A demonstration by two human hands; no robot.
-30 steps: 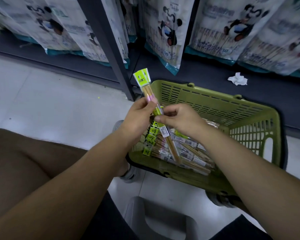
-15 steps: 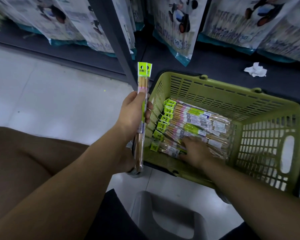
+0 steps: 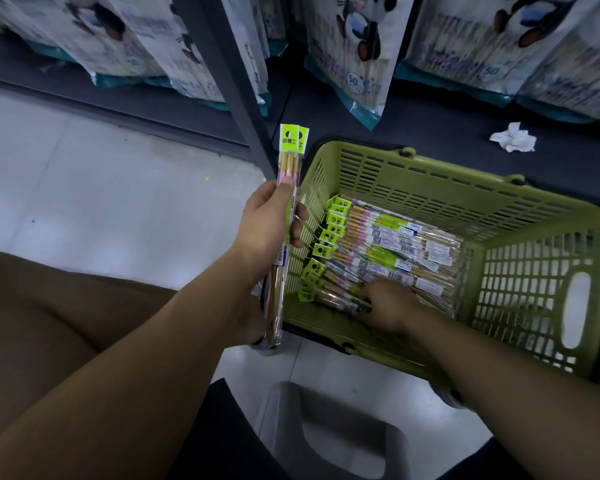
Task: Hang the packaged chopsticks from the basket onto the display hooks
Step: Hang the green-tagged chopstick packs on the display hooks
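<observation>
Left hand (image 3: 269, 223) clasps two chopstick packs (image 3: 289, 147) upright, thumb across front, green header cards on top, just left of green basket (image 3: 430, 174). Right hand (image 3: 390, 308) down inside basket, fingers on nearest pack of pile (image 3: 395, 244); blurred, so grip or mere touch, cannot tell. Basket near foot of shelf post (image 3: 236, 81). Crumpled tissue (image 3: 513, 137) on dark shelf base behind.

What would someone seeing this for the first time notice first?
Probably the green basket on the floor at right, its bottom piled with packaged chopsticks, the right hand down among them. Next, the left hand holding two packs upright just outside the basket's left wall.
</observation>
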